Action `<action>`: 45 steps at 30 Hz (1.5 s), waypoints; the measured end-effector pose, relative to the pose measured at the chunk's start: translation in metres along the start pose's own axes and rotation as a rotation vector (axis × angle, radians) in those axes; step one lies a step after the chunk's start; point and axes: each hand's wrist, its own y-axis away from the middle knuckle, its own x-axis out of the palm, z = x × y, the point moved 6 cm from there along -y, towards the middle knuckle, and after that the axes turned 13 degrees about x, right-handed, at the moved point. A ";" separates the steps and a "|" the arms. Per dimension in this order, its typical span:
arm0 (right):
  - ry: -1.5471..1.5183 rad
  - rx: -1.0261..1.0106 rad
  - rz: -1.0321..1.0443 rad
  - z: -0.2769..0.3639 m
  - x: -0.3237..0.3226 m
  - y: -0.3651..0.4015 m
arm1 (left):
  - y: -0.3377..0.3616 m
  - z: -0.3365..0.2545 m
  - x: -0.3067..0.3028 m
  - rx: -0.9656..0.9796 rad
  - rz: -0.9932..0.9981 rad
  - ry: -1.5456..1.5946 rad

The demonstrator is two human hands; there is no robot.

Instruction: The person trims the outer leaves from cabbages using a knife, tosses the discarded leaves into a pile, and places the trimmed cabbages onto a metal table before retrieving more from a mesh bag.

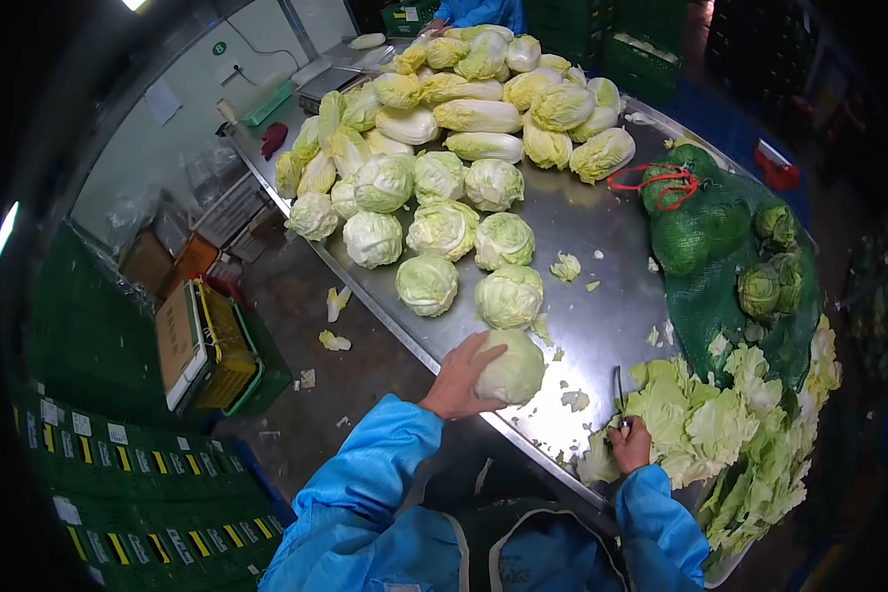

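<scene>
My left hand (461,377) is wrapped around the side of a pale round cabbage (511,368) at the near edge of the steel table (602,212). In my right hand (630,443) is a knife (618,385), its thin dark blade pointing away from me. Beneath that hand lies a loose cabbage leaf (596,462), beside a heap of trimmed outer leaves (705,419). Several more round cabbages (442,230) sit just beyond the held one. A green mesh bag (705,232) with red string (673,185) and cabbages inside lies at the right.
Napa cabbages (479,115) are piled across the far end of the table. Another person's blue sleeve (488,14) shows behind them. Green crates (133,493) stand at lower left, near a yellow crate (225,345) with cardboard. Leaf scraps (334,341) lie on the floor.
</scene>
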 end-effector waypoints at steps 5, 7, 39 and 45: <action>0.203 0.055 0.007 0.018 -0.006 0.007 | 0.004 0.034 -0.011 -0.155 -0.165 0.229; 0.384 -0.166 -0.146 0.079 -0.013 0.015 | -0.003 0.051 -0.012 -0.174 -0.160 0.306; 0.401 -0.490 -0.072 0.436 0.170 -0.174 | -0.053 0.186 -0.095 -0.010 -0.242 0.350; 0.689 -0.316 0.115 0.459 0.214 -0.226 | -0.073 0.243 -0.088 -0.240 -0.242 0.102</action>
